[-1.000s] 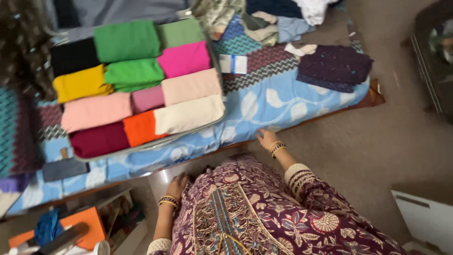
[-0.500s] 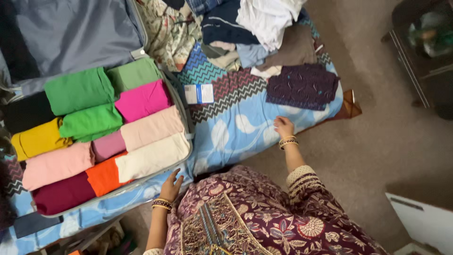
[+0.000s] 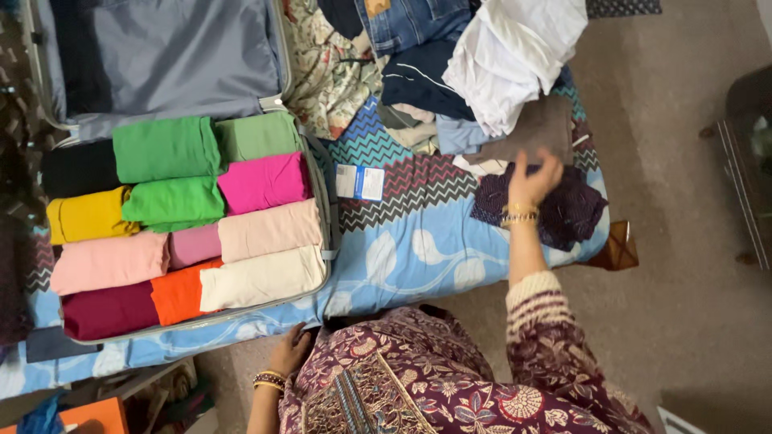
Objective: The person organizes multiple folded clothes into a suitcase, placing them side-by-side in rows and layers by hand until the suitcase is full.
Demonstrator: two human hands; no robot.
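My right hand [image 3: 532, 178] reaches out over the bed with its fingers spread, holding nothing. It hovers above a folded dark purple cloth [image 3: 571, 215] and just below a brown cloth [image 3: 540, 128]. My left hand [image 3: 289, 350] rests low against the front edge of the bed, fingers loose and empty, just under the open suitcase [image 3: 324, 210]. The suitcase holds several folded clothes in green, pink, yellow, orange, cream and maroon. Both wrists wear bangles.
A heap of unfolded clothes [image 3: 490, 56], white, denim and dark blue, lies at the far end of the blue patterned bedsheet [image 3: 418, 241]. A small white and blue card [image 3: 359, 182] sits beside the suitcase. Dark furniture [image 3: 752, 161] stands at right on beige carpet.
My right hand has moved up from the bed's edge to over the dark purple cloth. My left hand has dropped lower at the bed's front. The view has shifted right.
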